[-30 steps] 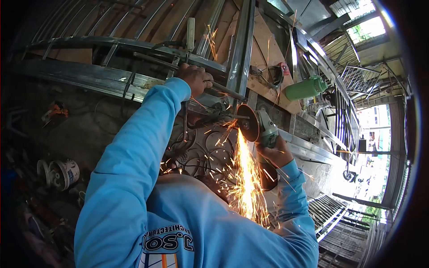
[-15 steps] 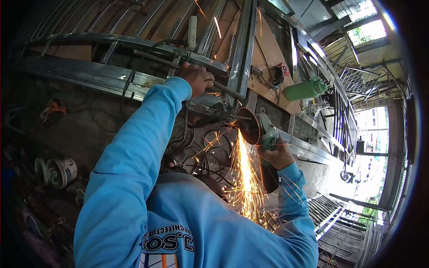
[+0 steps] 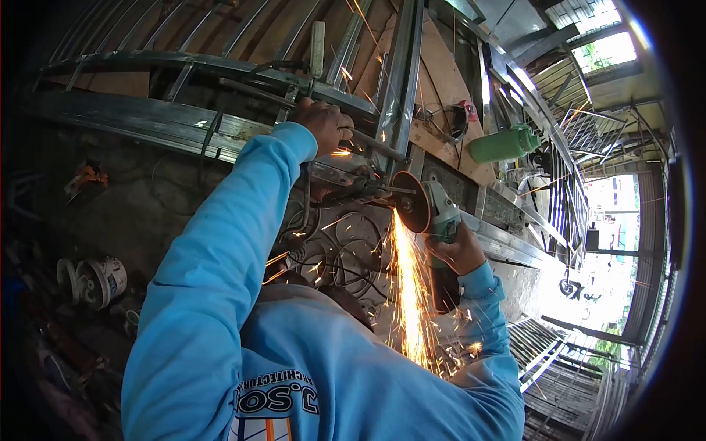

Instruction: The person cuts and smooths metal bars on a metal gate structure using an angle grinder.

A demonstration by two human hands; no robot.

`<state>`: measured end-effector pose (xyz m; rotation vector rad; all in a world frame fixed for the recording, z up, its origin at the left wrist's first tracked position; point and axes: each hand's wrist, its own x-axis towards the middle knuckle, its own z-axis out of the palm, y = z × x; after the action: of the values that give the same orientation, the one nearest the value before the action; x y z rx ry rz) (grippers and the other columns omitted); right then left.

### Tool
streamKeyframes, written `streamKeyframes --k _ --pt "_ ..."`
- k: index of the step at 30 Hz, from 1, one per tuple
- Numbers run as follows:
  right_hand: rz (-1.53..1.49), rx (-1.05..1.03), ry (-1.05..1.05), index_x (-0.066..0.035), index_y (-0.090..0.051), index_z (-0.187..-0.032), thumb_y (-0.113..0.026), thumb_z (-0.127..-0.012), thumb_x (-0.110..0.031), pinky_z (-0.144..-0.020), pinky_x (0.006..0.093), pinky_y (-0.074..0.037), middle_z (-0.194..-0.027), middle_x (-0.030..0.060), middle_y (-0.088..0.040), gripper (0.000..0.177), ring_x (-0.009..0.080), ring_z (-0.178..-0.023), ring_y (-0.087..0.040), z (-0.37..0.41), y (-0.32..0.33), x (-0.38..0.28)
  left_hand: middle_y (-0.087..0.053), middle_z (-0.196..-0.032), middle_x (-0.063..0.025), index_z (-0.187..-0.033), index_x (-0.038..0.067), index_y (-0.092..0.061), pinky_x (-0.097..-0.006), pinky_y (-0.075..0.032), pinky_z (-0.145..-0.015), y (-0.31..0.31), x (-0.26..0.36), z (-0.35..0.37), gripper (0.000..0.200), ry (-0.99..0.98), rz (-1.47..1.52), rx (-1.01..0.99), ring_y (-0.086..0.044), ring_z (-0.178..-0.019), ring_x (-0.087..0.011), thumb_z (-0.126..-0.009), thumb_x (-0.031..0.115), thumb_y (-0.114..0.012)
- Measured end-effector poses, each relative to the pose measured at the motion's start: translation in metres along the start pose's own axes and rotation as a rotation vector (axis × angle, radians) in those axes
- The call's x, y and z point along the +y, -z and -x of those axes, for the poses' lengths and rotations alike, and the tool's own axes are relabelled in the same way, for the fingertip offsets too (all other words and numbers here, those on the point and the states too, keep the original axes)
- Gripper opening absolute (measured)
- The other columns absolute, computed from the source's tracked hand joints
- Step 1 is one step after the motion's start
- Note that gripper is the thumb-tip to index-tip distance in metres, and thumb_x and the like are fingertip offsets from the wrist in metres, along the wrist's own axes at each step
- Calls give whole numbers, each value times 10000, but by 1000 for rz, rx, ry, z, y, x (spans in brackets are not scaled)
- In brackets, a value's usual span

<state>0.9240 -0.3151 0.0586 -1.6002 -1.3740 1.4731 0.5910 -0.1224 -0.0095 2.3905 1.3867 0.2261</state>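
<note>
The spot being touched by the disc point(image 3: 409, 206) is being hidden by glare and shadow, so what is being cut cannot be made out. The back end of the grinder point(image 3: 443, 211) is being partly covered by the right grip point(image 3: 460, 250) and is being lost in the dark. The middle of a long metal bar point(image 3: 376, 145) is being covered by the left grip point(image 3: 321, 126).

The grinder is being held by the right grip, wrapped around its body, with the disc sitting past the knuckles. The bar is being held by the left grip, curled around it, and is sticking out on both sides.

The grinder's head is being pointed away from the blue shirt point(image 3: 346, 353), and the disc is being held on its left side. Bright sparks point(image 3: 407, 294) are being thrown toward the shirt. The bar is being slanted from upper left to lower right, its right end near the disc.
</note>
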Motion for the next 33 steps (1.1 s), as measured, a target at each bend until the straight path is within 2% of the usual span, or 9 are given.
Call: streamKeyframes --k 1,4,7,19,22,25,28,31,33 --pt "-99 15 -4 -29 -476 -1380 -795 -822 -119 -925 316 -512 -1193 49 -657 650 135 -1071 -619 0 -1 2 -678 -1133 -38 -1153 247 -715 -448 -350 -1015 0 0 0 276 1 -10 -8 -578 -1182 -248 -978 397 -563" --pt "319 22 75 -23 -477 -1375 -800 -812 -116 -908 311 -516 -1172 46 -659 656 135 -1038 -624 -1 3 -5 -678 -1135 -35 -1154 247 -715 -447 -350 -1013 -3 -3 1 275 -20 56 35 -577 -1184 -245 -976 396 -566" --pt "139 -2 1 -18 -481 -1368 -809 -800 -122 -892 305 -517 -1157 49 -655 664 137 -1013 -627 -2 0 -8 -679 -1136 -31 -1156 248 -715 -448 -347 -1017 1 0 1 278 6 26 0 -578 -1183 -240 -973 399 -570" --pt "380 47 -4 -5 -459 -1404 -815 -804 -169 -916 322 -512 -1176 89 -665 717 158 -1016 -635 4 1 -13 -684 -1125 -35 -1137 238 -720 -447 -354 -1025 -3 -2 0 286 -5 24 21 -582 -1177 -250 -964 414 -576" --pt "159 1 -9 -9 -470 -1392 -820 -810 -177 -913 320 -513 -1165 86 -668 700 155 -1016 -638 1 9 6 -683 -1122 -33 -1133 244 -720 -448 -356 -1024 0 0 0 278 6 27 4 -580 -1179 -247 -966 412 -575" --pt "292 -19 -36 -9 -474 -1382 -828 -806 -196 -911 315 -514 -1156 85 -673 701 159 -1035 -643 0 13 1 -682 -1118 -33 -1134 251 -718 -451 -358 -1017 1 0 1 272 2 30 8 -584 -1170 -246 -967 409 -573" --pt "126 3 -119 -2 -484 -1365 -834 -791 -212 -905 321 -520 -1146 90 -679 705 167 -1040 -652 5 -1 -14 -682 -1117 -38 -1139 248 -716 -452 -360 -1015 1 0 2 273 -11 34 24 -590 -1160 -252 -970 405 -570" --pt "367 62 2 6 -490 -1356 -834 -783 -218 -902 333 -527 -1144 95 -680 704 170 -1027 -660 4 2 -9 -680 -1124 -39 -1149 246 -712 -451 -360 -1013 1 0 1 282 -4 10 16 -590 -1158 -256 -973 409 -565" --pt "317 36 -25 9 -495 -1351 -832 -784 -218 -904 334 -527 -1145 93 -680 697 165 -1025 -659 5 6 -5 -680 -1125 -42 -1150 244 -713 -449 -361 -1011 1 -1 1 288 -8 17 5 -590 -1158 -256 -974 414 -561"
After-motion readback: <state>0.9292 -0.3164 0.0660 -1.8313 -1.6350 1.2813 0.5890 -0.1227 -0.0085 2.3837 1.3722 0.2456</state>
